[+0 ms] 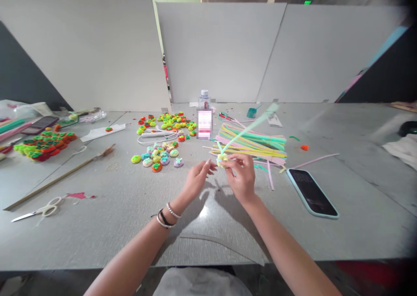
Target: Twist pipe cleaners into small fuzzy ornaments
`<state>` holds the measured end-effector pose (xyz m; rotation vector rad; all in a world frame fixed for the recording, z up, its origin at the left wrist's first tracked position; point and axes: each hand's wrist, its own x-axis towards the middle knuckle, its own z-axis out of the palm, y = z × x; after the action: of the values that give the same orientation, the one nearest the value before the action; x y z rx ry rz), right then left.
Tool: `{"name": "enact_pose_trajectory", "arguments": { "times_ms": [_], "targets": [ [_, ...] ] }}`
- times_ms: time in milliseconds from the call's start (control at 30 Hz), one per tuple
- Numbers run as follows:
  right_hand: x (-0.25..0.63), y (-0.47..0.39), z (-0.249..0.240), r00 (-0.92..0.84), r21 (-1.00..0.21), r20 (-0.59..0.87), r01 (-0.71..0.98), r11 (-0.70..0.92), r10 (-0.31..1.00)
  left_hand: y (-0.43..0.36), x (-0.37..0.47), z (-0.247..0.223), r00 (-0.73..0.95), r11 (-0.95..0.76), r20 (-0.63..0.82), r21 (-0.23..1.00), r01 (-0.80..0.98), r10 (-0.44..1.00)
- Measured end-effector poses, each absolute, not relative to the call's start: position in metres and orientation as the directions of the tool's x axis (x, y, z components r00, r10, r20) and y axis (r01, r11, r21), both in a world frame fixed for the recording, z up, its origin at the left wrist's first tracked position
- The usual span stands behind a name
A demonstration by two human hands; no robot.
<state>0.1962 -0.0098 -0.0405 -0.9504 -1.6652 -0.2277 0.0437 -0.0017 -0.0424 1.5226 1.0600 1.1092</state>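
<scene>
Bare, tapering left forearm (140, 246) enters low, from 7 o'clock, aimed between 1 and 2. Bare right forearm (283, 241) comes in from 5 o'clock, aimed between 10 and 11. The two converge near the middle of the view. Left wrist (182, 200) roughly in line with its forearm; right wrist (252, 200) the same, slightly higher set.

Bare left hand (197, 177): at 9 o'clock of the right, near but apart. Left thumb (206, 165) raised towards 1; fingers (212, 167) loosely bent, pointing about 2–3, grip slack.

Bare right hand (243, 176): back of hand towards 2. Forefinger bent over towards 9, right thumb (229, 173) below it, grip pinched.
</scene>
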Motion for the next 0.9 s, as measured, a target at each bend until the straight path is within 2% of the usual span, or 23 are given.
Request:
{"name": "enact_pose_trajectory", "arguments": {
  "times_ms": [67,233,333,400,500,600,700,900],
  "targets": [
    [0.194,-0.01,-0.042,-0.058,-0.343,0.87,0.643,0.685,0.49,-0.003,0.044,-0.037,0.314,-0.083,0.076,0.997,0.008,0.946],
    [0.189,-0.011,-0.037,-0.17,-0.464,0.775,0.502,0.73,0.609,-0.004,0.044,-0.035,0.218,-0.04,0.06,0.995,-0.091,0.974],
    [0.189,-0.014,-0.032,-0.221,-0.535,0.732,0.399,0.745,0.644,-0.001,0.042,-0.037,0.219,-0.03,0.055,0.993,-0.114,0.974],
    [0.189,-0.014,-0.032,-0.206,-0.598,0.708,0.332,0.729,0.675,0.0,0.042,-0.037,0.239,-0.045,0.068,0.994,-0.1,0.969],
    [0.189,-0.011,-0.035,-0.062,-0.731,0.644,0.244,0.638,0.762,0.0,0.043,-0.037,0.257,-0.104,0.114,0.993,-0.051,0.96],
    [0.189,-0.006,-0.039,0.069,-0.835,0.513,0.272,0.479,0.855,-0.001,0.044,-0.038,0.264,-0.158,0.15,0.987,0.006,0.953],
    [0.189,-0.004,-0.04,-0.01,-0.852,0.391,0.374,0.366,0.92,0.0,0.044,-0.04,0.279,-0.193,0.17,0.98,0.056,0.945],
    [0.187,-0.011,-0.032,-0.165,-0.823,0.362,0.405,0.398,0.917,0.0,0.043,-0.044,0.305,-0.233,0.192,0.967,0.103,0.933]
  ]
}}
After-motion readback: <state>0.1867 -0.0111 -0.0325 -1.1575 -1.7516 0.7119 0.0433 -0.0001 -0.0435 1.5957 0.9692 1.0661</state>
